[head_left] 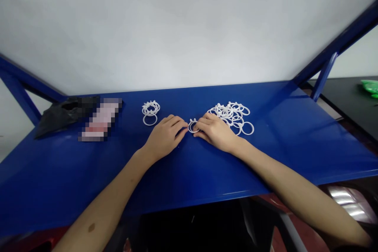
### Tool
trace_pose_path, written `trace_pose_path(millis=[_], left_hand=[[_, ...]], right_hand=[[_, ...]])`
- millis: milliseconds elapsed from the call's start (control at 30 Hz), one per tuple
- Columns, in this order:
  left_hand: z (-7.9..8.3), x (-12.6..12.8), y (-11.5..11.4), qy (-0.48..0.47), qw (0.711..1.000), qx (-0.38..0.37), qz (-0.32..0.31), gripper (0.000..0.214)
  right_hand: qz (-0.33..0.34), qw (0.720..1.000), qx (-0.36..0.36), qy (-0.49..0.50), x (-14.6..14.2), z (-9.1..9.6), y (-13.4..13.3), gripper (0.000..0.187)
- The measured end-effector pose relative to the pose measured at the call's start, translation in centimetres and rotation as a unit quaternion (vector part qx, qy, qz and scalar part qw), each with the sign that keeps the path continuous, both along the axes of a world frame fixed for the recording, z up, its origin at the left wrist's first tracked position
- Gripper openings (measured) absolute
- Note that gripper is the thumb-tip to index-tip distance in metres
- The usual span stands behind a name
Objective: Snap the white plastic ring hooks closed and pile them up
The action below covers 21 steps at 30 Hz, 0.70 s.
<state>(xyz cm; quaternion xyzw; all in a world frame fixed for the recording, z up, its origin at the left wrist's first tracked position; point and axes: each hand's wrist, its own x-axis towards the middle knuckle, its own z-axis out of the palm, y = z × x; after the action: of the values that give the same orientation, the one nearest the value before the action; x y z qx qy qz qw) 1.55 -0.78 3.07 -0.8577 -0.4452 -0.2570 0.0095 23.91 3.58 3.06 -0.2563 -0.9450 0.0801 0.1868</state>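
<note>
Between my hands is a small white plastic ring (191,127) with little knobs, like a curtain ring; a second one may overlap it. My left hand (165,136) has its thumb and fingertips closed at the ring's left edge. From the other side, my right hand (215,130) pinches the ring's right part, and its fingers hide some of it. Just beyond my right hand lies a loose pile of similar white rings (236,112). To the left of my left hand sits a smaller cluster of rings (151,107), with a single ring (150,120) in front touching it.
The blue table (189,173) has a raised blue frame at both sides and a pale wall behind. A black plastic bag (63,116) and a blurred pinkish packet (100,120) lie at the left. On a dark surface at far right is something green (370,87).
</note>
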Motion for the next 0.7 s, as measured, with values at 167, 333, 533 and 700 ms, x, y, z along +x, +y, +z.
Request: trace_pose_path(millis=[167, 333, 533, 700], left_hand=[[-0.1, 0.0, 0.0, 0.003, 1.000, 0.002, -0.002, 0.014], [-0.1, 0.1, -0.4, -0.013, 1.000, 0.008, -0.009, 0.013], [-1.2, 0.6, -0.2, 0.033, 0.999, 0.014, -0.019, 0.025], [-1.7, 1.0, 0.3, 0.055, 0.998, 0.025, -0.022, 0.016]], right_hand=[[-0.020, 0.999, 0.018, 0.040, 0.5, 0.8, -0.2, 0.030], [-0.158, 0.982, 0.100, 0.038, 2.3, 2.2, 0.5, 0.029], [-0.253, 0.956, 0.148, -0.036, 4.7, 2.9, 1.5, 0.030], [-0.211, 0.965, 0.115, -0.103, 5.1, 2.6, 1.8, 0.023]])
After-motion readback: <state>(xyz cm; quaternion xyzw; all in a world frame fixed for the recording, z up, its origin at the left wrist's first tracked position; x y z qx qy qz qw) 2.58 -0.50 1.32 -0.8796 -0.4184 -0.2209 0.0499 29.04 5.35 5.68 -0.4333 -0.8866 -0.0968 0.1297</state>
